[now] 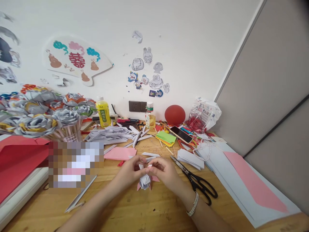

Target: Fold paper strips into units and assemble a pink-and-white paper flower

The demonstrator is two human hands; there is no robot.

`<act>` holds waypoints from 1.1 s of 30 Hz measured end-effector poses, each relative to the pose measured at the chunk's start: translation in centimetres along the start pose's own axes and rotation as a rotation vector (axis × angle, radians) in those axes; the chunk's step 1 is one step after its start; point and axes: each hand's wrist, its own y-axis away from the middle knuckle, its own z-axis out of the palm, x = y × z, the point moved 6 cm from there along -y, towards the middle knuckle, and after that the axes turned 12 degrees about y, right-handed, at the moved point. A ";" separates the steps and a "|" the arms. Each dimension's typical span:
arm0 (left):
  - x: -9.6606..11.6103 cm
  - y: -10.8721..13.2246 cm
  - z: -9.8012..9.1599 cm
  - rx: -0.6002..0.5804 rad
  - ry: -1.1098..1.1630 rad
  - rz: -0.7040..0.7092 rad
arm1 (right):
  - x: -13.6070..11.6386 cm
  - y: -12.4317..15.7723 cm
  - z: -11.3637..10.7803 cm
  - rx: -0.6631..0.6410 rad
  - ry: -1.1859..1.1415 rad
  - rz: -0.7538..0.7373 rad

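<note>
Head view: both hands meet at the middle of the light wooden table (pixel 145 212), close to the person.
Thing in hand: a small folded grey-and-pink paper piece (pixel 145 182), held just above the tabletop between the two hands, with pink corners sticking out below.
Left hand (pixel 129 170): fingers curled in, with the tips pinched on the upper left of the paper piece.
Right hand (pixel 166 172): fingers likewise closed on the upper right edge, and a beaded bracelet (pixel 193 204) sits on the wrist.
Handling: probably very light and thin. It looks stiff only along its creases and easy to crush or tear, so a fingertip pinch on the folded edges seems best, not a squeeze on the hollow body.
Right of the hands: black-handled scissors (pixel 196 183) lie near, blades parted, and a stack of white paper slips (pixel 190 158) sits beyond them.
Behind the hands: a flat pink paper sheet (pixel 120 153), then a loose heap of white paper strips (pixel 108 134).
Far left: a bunch of grey paper flowers (pixel 38 116), well apart from the hands.
</note>
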 end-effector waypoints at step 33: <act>4.3 2.4 0.6 0.214 -0.422 0.453 | -3.5 1.0 -1.5 0.327 0.372 -0.282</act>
